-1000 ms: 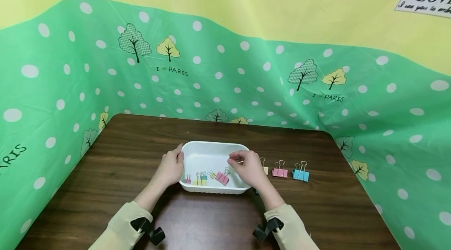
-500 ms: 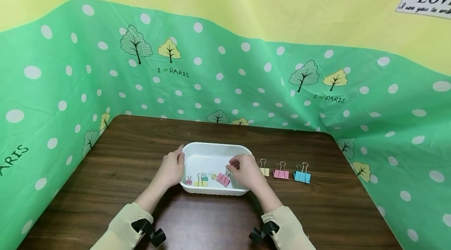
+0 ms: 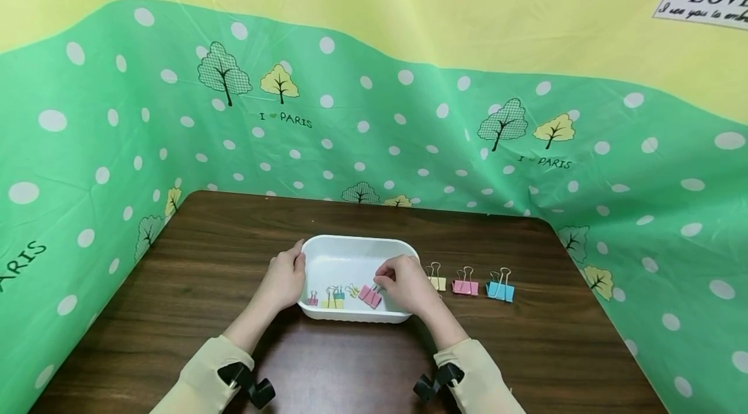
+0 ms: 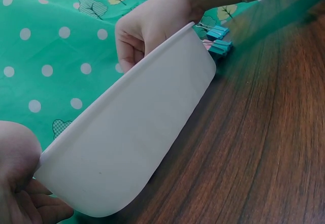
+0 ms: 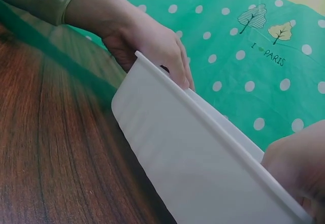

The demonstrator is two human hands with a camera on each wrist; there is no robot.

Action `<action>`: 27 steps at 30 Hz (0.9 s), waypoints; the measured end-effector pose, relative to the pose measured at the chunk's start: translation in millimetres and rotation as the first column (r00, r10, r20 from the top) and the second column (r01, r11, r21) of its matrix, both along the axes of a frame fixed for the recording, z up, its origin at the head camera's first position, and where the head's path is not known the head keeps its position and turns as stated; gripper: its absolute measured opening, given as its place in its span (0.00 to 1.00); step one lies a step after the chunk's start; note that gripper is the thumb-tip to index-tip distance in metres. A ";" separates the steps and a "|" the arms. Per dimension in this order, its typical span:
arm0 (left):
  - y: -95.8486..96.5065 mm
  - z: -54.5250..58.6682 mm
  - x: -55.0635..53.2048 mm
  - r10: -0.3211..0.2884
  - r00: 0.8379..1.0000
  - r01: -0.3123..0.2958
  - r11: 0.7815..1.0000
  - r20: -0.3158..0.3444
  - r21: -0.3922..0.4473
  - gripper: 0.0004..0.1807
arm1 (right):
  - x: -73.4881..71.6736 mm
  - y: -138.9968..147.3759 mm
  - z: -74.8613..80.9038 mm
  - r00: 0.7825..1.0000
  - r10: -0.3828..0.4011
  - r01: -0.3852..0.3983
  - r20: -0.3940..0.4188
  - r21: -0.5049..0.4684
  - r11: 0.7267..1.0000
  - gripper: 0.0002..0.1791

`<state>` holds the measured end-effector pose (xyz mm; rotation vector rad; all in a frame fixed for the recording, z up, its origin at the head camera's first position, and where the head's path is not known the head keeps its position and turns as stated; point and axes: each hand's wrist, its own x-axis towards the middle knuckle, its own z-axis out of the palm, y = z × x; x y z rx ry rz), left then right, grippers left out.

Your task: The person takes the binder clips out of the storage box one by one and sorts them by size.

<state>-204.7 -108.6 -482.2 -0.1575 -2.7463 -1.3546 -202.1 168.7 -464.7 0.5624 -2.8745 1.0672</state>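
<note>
A white plastic tray [image 3: 345,252] sits on the table, and my left hand [image 3: 284,278] grips its left end, with the fingers outside the wall [image 4: 117,148]. Inside, near the front side, lie small binder clips: a pink one [image 3: 312,298], a yellow one [image 3: 332,304], a teal one [image 3: 340,294] and a little yellow one [image 3: 352,291]. My right hand [image 3: 406,284] reaches over the right end and pinches the wire handle of a larger pink binder clip [image 3: 370,296]. In both wrist views the tray wall hides the clips inside.
Right of the tray, a yellow binder clip [image 3: 438,283], a pink binder clip [image 3: 465,287] and a blue binder clip [image 3: 500,291] stand in a row on the dark wooden table [image 3: 561,349]. A green and yellow cloth [image 3: 374,122] hangs around the table.
My right hand has lowered into the tray, and its fingertips have closed on the larger pink binder clip's handle. The left hand keeps its grip on the tray.
</note>
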 end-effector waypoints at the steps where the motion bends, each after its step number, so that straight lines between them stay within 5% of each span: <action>1: 0.2 0.3 0.2 0.000 1.000 0.000 1.000 0.000 0.001 0.26 | 0.0 0.0 0.7 1.000 0.004 -0.004 0.004 -0.007 1.000 0.06; 11: 1.2 0.6 0.2 0.002 1.000 -0.002 1.000 0.004 0.005 0.26 | 1.4 1.1 1.8 0.999 0.048 -0.047 0.014 -0.049 0.998 0.06; 21: -0.1 1.9 -0.3 0.008 1.000 -0.008 1.000 0.010 -0.011 0.26 | 1.2 1.8 5.9 0.999 0.004 0.003 0.038 -0.179 0.984 0.05; 27: -0.4 2.7 -0.3 0.001 1.000 -0.001 1.000 0.014 -0.023 0.26 | 1.9 6.4 11.2 0.996 0.042 -0.017 0.084 -0.277 0.961 0.03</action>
